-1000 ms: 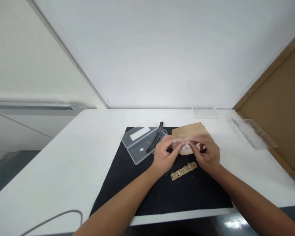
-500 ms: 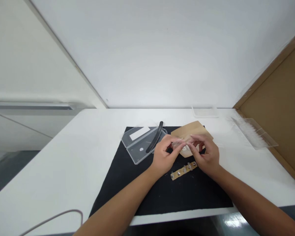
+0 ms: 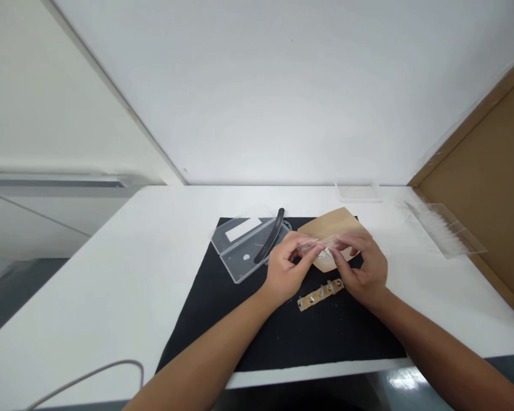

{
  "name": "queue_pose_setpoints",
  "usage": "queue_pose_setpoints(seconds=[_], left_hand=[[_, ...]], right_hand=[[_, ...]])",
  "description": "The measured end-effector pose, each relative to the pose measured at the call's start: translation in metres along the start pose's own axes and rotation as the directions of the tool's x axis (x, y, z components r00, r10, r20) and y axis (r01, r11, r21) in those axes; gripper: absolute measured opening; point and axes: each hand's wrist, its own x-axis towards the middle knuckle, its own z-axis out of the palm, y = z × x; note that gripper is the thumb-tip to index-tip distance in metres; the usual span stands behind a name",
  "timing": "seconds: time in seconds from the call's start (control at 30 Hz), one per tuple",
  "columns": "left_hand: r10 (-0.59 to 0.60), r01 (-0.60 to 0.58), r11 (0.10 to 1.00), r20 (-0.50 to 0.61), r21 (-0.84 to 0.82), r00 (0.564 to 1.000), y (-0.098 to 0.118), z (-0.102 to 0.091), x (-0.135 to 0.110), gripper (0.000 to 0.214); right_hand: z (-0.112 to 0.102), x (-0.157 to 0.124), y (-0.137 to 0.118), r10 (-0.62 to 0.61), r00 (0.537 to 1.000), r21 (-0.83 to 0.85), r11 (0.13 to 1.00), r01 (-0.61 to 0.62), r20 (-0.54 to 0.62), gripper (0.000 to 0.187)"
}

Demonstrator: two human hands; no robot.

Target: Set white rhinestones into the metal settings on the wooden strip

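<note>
Over a brown paper piece (image 3: 334, 220), my left hand (image 3: 283, 268) pinches a small clear plastic piece (image 3: 310, 245), perhaps a thin film or bag; motion blurs it. The fingertips of my right hand (image 3: 367, 269) are closed at the other end of that piece, almost touching the left thumb. Small white bits (image 3: 325, 254) show on the paper just below the fingertips. Nearer to me lies a tan strip (image 3: 320, 295) with several metal dots and clear tabs along it. Beside my left hand, a black curved bar (image 3: 269, 235) rests across an open clear plastic case (image 3: 235, 260).
A black mat (image 3: 317, 342) covers part of the white table (image 3: 107, 285). At the right, a clear tray (image 3: 449, 231) holds many thin clear pieces, near a cardboard box (image 3: 492, 188). Another clear tray (image 3: 357, 194) stands by the wall; a cable (image 3: 89, 374) lies front left.
My right hand has turned slightly and shifted a little to the right, its thumb now farther from the left one. The pinched clear piece remains between both hands.
</note>
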Motion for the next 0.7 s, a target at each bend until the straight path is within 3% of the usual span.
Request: queue_pose_setpoints(seconds=[0.23,0.4,0.7], left_hand=[[-0.004,0.004,0.999,0.011,-0.034,1.0,-0.0007,-0.0001,-0.0011,0.013],[0.0,0.001,0.999,0.027,-0.043,1.0,0.0006,-0.0004,-0.0006,0.012],[0.011,-0.008,0.998,0.06,-0.061,0.998,0.0023,-0.0013,-0.0013,0.013]], right_hand=[[-0.0053,0.0075,0.0018,-0.132,0.991,-0.044,0.99,0.132,0.01,0.046],[-0.0059,0.0059,0.0006,-0.06,0.998,0.008,0.998,0.06,0.01,0.047],[-0.0072,0.0083,-0.0045,0.113,0.985,0.106,0.986,-0.127,0.129,0.035]])
